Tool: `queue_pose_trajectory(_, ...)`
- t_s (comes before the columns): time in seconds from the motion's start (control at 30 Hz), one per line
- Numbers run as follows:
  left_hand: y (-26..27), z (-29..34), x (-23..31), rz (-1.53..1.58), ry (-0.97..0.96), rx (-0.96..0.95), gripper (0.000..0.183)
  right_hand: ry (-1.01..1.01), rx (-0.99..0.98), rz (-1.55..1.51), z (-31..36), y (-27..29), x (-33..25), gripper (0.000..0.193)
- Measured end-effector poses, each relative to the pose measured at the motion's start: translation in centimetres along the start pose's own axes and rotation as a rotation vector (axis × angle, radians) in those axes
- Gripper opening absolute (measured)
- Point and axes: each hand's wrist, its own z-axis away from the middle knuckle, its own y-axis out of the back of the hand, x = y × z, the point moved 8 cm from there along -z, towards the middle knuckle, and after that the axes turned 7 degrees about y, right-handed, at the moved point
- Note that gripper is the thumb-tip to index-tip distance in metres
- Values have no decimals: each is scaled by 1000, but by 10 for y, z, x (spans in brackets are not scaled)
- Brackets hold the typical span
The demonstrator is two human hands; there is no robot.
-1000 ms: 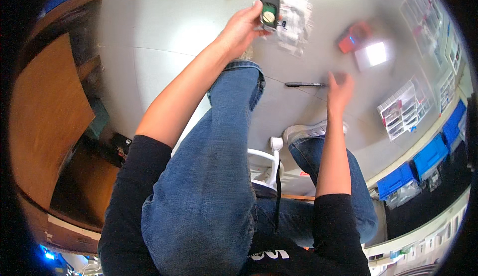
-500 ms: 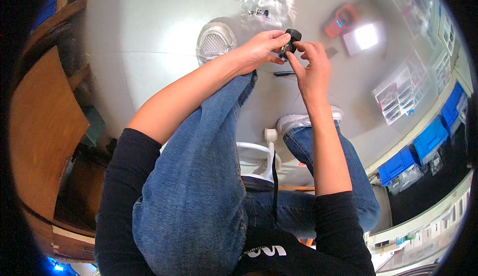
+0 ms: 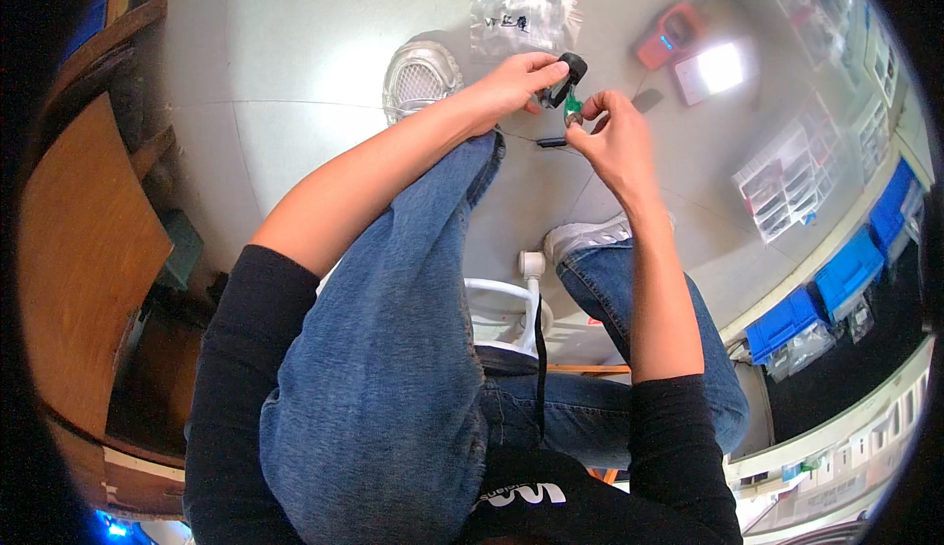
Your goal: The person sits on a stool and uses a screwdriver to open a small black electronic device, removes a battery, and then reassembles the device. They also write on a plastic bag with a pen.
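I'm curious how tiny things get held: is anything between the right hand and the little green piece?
Nothing visible: the right hand pinches the green piece directly. The black case is beside it, in the left hand.

The case [image 3: 574, 65] is looking like smooth plastic, the bags [image 3: 516, 38] are shining like glossy film, the jeans [image 3: 383, 368] are showing rough denim, and the panel [image 3: 84, 250] is resembling smooth wood.

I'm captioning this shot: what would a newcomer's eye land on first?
Probably the glaring pale object at upper right, beside an orange-red device. Next, above centre, the left hand holds a black case while the right hand pinches a small green piece.
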Motion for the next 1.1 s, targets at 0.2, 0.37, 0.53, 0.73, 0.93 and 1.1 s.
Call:
queue_pose_trajectory(0.2, 1, -41, -32, -301, 7, -27, 29, -158, 26, -459, 10, -4, 41, 19)
queue_pose_trajectory(0.37, 4, -21, -6, -644, -288, 226, 30, -143, 43, -504, 14, -11, 36, 21)
queue_pose_trajectory(0.53, -11, 10, -8, 74, -94, -180, 32, -30, 9, -556, 2, -21, 5, 22)
queue_pose_trajectory(0.73, 78, 41, 29, 334, -264, 205, 23, 289, 196, -277, -71, -8, -73, 29)
queue_pose_trajectory(0.93, 115, 71, 48, 588, -295, 297, 18, 688, 31, 462, -173, -71, -153, 35)
queue_pose_trajectory(1.1, 98, 73, 57, 782, -327, 119, 24, 480, 156, 349, -190, -48, -133, 22)
